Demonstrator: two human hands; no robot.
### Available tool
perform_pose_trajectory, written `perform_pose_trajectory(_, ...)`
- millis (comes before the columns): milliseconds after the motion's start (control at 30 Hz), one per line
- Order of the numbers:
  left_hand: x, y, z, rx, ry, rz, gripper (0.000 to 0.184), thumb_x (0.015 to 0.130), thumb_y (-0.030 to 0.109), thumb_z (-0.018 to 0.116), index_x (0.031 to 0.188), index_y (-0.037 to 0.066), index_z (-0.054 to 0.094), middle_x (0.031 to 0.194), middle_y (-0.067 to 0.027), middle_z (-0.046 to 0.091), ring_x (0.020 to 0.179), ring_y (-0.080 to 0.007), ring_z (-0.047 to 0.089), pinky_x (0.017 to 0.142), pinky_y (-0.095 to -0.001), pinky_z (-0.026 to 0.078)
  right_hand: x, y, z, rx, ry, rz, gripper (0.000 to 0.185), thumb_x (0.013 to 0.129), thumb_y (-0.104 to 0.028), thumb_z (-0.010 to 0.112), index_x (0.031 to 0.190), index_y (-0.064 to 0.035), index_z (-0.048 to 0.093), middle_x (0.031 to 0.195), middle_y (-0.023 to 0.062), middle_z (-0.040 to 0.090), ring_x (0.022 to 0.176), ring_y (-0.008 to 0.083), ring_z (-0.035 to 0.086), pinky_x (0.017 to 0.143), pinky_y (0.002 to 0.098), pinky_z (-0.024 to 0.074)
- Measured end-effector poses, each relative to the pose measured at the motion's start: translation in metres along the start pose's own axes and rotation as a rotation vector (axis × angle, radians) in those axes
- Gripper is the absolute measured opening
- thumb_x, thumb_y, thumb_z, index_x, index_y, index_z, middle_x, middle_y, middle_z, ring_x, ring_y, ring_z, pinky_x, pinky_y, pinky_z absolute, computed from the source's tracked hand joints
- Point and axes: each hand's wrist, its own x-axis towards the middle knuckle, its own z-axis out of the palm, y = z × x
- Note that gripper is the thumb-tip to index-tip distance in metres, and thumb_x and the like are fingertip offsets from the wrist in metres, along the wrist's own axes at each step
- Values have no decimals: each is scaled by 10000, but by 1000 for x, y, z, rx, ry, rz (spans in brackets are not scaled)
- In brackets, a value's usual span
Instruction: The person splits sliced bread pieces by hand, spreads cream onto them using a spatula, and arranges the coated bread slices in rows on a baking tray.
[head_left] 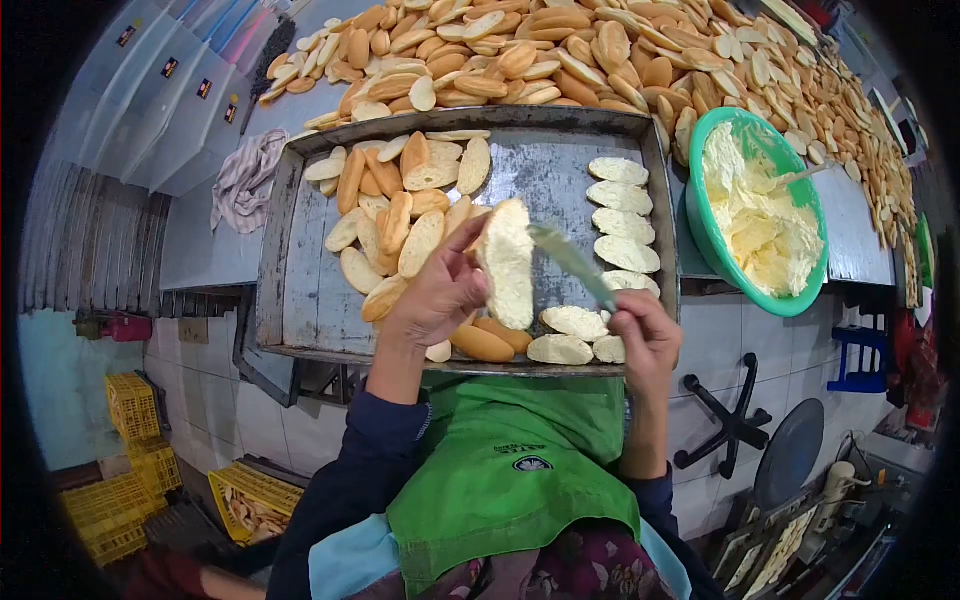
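Left hand has hold of a bread slice, up above the tray, its pale, coated face turned right. Right hand grips a spreader, the blade's tip right by the slice's edge; whether they touch, I can't tell. Beneath, the metal tray: plain bread pieces jumbled on the left, coated slices lined up down the right side and into the near right corner.

Just off the tray's right, a green bowl of pale yellow cream, a light handle sticking out. Grey bench under it all, with a crumpled striped cloth on the left and a huge bread heap spread across the far side.

Out in the room: pale floor tiles, yellow crates near left, a black star-shaped base and a blue stool right. Translucent bins far left carry small dark labels, too tiny to read; the green apron shows a crest beside upside-down lettering, illegible here.
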Motion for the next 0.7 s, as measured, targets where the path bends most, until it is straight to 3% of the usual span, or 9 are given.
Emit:
perform_pose_trajectory(33, 1, -3, 2, 0, -1, -1, 889, 631, 278, 758, 1337, 78, 256, 1189, -71, 499, 991, -204, 567, 832, -340, 502, 1, 2, 8, 0, 2, 0, 145, 749, 54, 586, 878, 21, 643, 884, 85, 592, 741, 109, 536, 616, 211, 429)
perform_pose_trajectory(100, 4, -6, 8, -124, 18, 6, 806, 670, 204, 735, 1333, 121, 284, 1087, -1, 541, 838, -64, 560, 663, -179, 484, 4, 6, 20, -130, -63, -200, 200, 698, 57, 639, 885, -13, 656, 857, 75, 598, 721, 129, 535, 609, 220, 422)
perform_pose_trajectory(133, 2, -2, 13, -160, 48, 0, 813, 660, 202, 738, 1330, 117, 285, 1128, -17, 533, 928, -85, 558, 724, -196, 496, 5, 4, 20, -252, -53, -241, 253, 651, 62, 669, 881, -44, 669, 826, 76, 601, 715, 161, 538, 608, 236, 422)
perform_pose_trajectory(267, -1, 2, 1, -242, -5, 45, 816, 642, 203, 747, 1321, 103, 304, 1156, -37, 524, 1009, -121, 537, 799, -245, 493, 9, 3, -3, -560, -2, -408, 255, 636, 66, 667, 864, -47, 674, 784, 82, 604, 709, 197, 542, 607, 265, 434)
perform_pose_trajectory(367, 2, 8, 4, -159, -6, 86, 804, 638, 173, 755, 1312, 86, 324, 1184, -56, 507, 1032, -149, 527, 818, -274, 485, 10, -8, -14, -631, 133, -319, 227, 650, 60, 661, 852, -42, 671, 771, 80, 602, 699, 186, 549, 603, 256, 435)
perform_pose_trajectory(433, 2, 9, 7, 15, 14, 144, 785, 649, 157, 752, 1307, 71, 332, 1214, -88, 485, 1056, -182, 518, 844, -295, 472, 8, -14, -6, -484, 151, -217, 215, 654, 53, 662, 851, -32, 667, 755, 82, 598, 693, 174, 557, 605, 251, 437)
perform_pose_trajectory(500, 5, 4, 4, 31, 17, 196, 765, 687, 137, 726, 1323, 71, 305, 1239, -114, 463, 1069, -196, 515, 842, -288, 472, 6, -13, 1, -363, 32, -102, 212, 654, 43, 667, 855, -21, 662, 751, 86, 597, 696, 165, 565, 608, 251, 439)
perform_pose_trajectory(567, 6, 7, 4, -38, 31, 209, 754, 729, 134, 692, 1343, 77, 258, 1226, -116, 471, 1061, -190, 521, 823, -278, 479, 4, -7, -2, -375, -61, -144, 218, 643, 47, 673, 851, -19, 662, 749, 87, 597, 692, 165, 566, 608, 254, 440)
perform_pose_trajectory(700, -2, 12, -5, -96, 10, 155, 791, 750, 143, 673, 1368, 89, 183, 1215, -108, 478, 1044, -176, 531, 757, -252, 496, -2, -5, -29, -694, -49, -191, 220, 620, 68, 678, 824, -12, 663, 750, 88, 602, 695, 169, 579, 622, 255, 442)
